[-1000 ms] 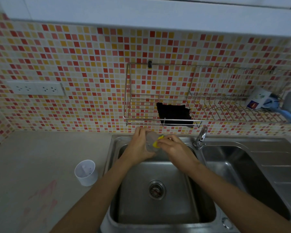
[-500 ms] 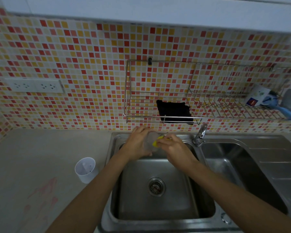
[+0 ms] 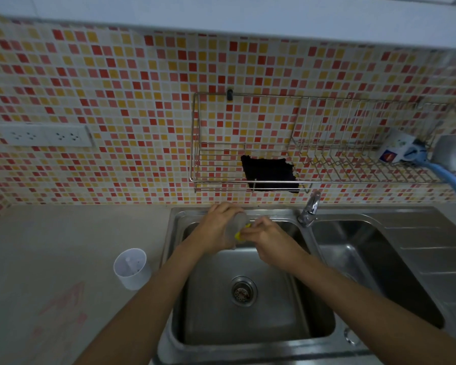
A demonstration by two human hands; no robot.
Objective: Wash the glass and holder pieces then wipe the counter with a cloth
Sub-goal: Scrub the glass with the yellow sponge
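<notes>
Over left sink basin [image 3: 248,320]: left hand [image 3: 216,227] wrapped round glass [image 3: 237,224], tilted, mouth toward right hand [image 3: 267,237], which pinches yellow sponge [image 3: 239,234] at rim. White holder [image 3: 132,268] on worktop [image 3: 50,246], nearer left arm

The wall [image 3: 142,101] is covered in tiny square tiles in red, orange, yellow and cream. A white plug socket [image 3: 41,135] sits on the left of it. A shiny wire rack [image 3: 327,164] hangs on the tiles. Above runs a plain white strip [image 3: 221,11]. Below is a metal sink [image 3: 366,259] with two bowls. The light is dim.
</notes>
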